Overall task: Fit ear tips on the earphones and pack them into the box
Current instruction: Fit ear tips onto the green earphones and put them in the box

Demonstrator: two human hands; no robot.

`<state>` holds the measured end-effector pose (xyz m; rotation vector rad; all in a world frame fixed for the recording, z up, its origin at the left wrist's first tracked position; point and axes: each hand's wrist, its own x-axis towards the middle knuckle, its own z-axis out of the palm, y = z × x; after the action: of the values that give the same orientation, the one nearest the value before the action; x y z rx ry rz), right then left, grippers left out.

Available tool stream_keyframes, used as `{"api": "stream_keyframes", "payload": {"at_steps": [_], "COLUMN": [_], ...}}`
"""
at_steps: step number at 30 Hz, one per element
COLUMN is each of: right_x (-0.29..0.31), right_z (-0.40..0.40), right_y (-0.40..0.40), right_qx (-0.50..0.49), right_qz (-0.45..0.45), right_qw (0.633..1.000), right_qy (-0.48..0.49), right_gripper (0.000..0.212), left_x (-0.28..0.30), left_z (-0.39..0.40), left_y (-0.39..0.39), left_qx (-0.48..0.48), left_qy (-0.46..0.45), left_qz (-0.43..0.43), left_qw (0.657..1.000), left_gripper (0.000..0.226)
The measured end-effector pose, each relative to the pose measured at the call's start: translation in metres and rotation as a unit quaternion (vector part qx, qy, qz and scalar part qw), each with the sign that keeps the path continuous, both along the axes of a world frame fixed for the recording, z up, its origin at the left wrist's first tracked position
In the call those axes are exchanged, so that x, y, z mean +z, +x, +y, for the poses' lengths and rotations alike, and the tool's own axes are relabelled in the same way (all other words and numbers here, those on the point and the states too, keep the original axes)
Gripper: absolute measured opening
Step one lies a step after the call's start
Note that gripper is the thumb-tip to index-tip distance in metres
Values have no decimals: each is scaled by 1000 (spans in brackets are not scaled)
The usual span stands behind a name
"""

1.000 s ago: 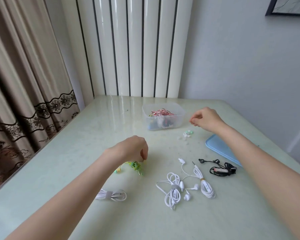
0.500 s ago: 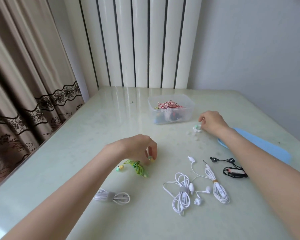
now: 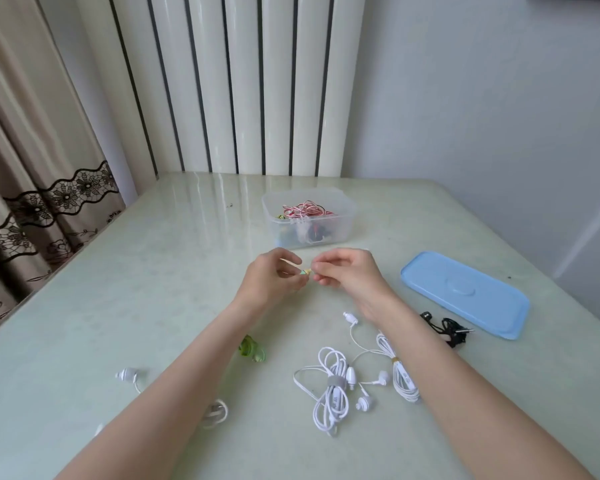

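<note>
Above the table (image 3: pixel 160 271), just in front of the box (image 3: pixel 309 216), both hands meet. Left hand (image 3: pixel 272 280) pinches a small green earbud (image 3: pixel 306 271) between thumb and fingers; right hand (image 3: pixel 347 271) pinches something at the bud's nozzle end, presumably an ear tip, though it is too small to confirm. Green cable (image 3: pixel 253 351) lies on the table beside the left forearm.

Handling assessment: bud is light, hard and smooth, liable to twist in the grip; hold it by the body, close behind the nozzle. Tip is judged soft and stretchy, easily dropped; hold it by the skirt and roll it over the nozzle lip rather than push straight. Cable is thin and limp; do not pull on it.

Box is open and already holds red-and-white cable. Lid (image 3: pixel 465 292) lies to the right. White earphones (image 3: pixel 333 389) and black earphones (image 3: pixel 447 329) lie unpacked.
</note>
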<state>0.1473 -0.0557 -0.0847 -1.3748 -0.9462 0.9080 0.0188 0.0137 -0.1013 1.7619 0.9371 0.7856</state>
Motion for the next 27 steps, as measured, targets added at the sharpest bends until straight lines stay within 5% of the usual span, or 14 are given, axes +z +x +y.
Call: {"api": "stream_keyframes", "payload": {"at_steps": [9,27], "right_x": [-11,-12], "right_z": [6,8], "right_y": [9,10], "right_qx": [4,39], "right_qz": [180,220], "right_qw": [983,974], "right_qy": [28,23], "right_gripper": [9,11], "left_x": [-3,2], "left_z": [7,5], "left_y": [3,-1], "left_qx": [-18,-51], "left_qy": [-18,-36], "left_qz": [-45,-104], "left_qw": [999,993], "left_gripper": [16,11]}}
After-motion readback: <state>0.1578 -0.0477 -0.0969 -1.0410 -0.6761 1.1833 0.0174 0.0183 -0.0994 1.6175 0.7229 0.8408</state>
